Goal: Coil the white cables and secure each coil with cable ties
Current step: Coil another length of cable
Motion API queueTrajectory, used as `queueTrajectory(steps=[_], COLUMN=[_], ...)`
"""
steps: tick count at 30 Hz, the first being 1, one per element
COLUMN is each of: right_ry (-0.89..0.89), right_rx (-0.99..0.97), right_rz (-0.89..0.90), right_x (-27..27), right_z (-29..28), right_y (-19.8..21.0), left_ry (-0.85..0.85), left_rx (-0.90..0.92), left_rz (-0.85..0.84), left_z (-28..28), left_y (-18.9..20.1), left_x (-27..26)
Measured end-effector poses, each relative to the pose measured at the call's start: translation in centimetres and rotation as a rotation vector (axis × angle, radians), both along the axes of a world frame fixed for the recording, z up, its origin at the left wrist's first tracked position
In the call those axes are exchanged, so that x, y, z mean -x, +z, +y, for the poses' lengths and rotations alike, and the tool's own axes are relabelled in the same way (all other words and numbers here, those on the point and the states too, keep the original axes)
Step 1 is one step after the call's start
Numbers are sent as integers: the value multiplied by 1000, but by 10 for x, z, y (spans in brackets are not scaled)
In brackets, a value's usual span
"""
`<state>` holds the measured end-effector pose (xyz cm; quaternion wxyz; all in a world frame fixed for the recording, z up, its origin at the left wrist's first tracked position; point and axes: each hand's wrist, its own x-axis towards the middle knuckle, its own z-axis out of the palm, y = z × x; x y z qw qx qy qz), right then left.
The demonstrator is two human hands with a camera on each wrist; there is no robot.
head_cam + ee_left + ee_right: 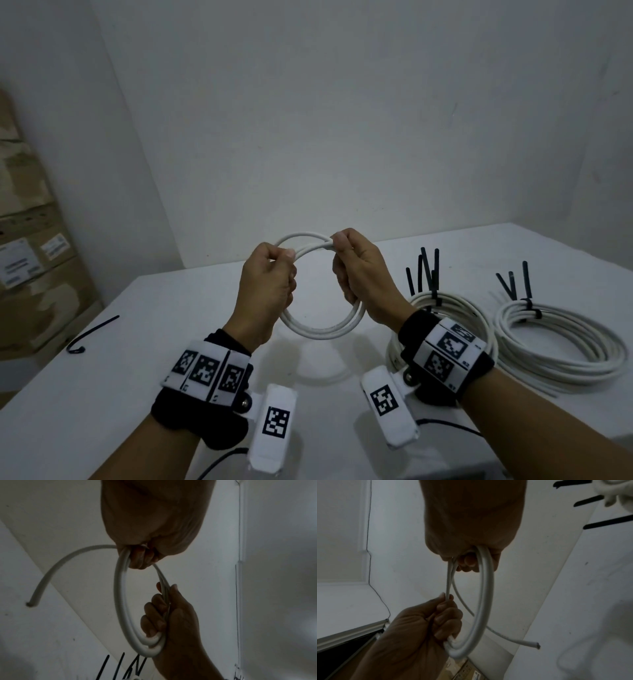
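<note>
A small coil of white cable (322, 330) hangs in the air over the white table (137, 342), held between both hands. My left hand (284, 263) grips its left side, thumb and fingers curled round the strands. On the right side my right hand (342, 250) grips the strands, thumb on top. In the left wrist view the coil (120, 601) runs from my left hand (142, 558) down to my right hand (171, 615), and a free cable end (30, 603) sticks out to the left. The right wrist view shows the coil (486, 601) and the same free end (537, 645).
Two larger white coils (445, 308) (561, 342) lie on the table at the right, each bound with upright black cable ties (428, 270). One loose black cable tie (92, 334) lies at the table's left. Cardboard boxes (30, 240) are stacked beyond the left edge.
</note>
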<state>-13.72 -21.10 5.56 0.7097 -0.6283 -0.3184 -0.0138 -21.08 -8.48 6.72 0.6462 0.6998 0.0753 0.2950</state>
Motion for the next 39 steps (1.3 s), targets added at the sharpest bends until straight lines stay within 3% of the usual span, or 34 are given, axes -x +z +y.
queueTrajectory(steps=[4, 10, 14, 17, 19, 22, 23, 28, 33, 36, 39], right_ry=[-16, -41, -77, -87, -89, -89, -86, -12, -248, -65, 57], right_rx=[-18, -5, -22, -15, -11, -8, -2, 152, 211, 284, 100], right_rz=[-1, -59, -118, -145, -156, -153, -148, -102, -33, 95, 288], right_x=[-3, -2, -5, -7, -8, -9, -9, -8, -1, 20, 41], right_z=[0, 0, 1, 3, 5, 8, 9, 7, -9, -8, 5], right_y=[-1, -5, -2, 0, -1, -4, -5, -1, -8, -22, -30], left_ry=[72, 128, 240, 262, 147, -187, -233, -137, 22, 88, 102], left_rx=[-145, -623, -898, -954, -790, -183, -83, -26, 269, 363, 421], left_rz=[-64, 69, 52, 128, 146, 162, 147, 15, -157, -191, -201], left_z=[-1, 6, 10, 15, 18, 13, 12, 12, 34, 45, 46], left_y=[-1, -2, 3, 11, 12, 18, 19, 17, 28, 32, 30], left_x=[1, -1, -3, 0, -1, 4, 5, 2, -3, -6, -9])
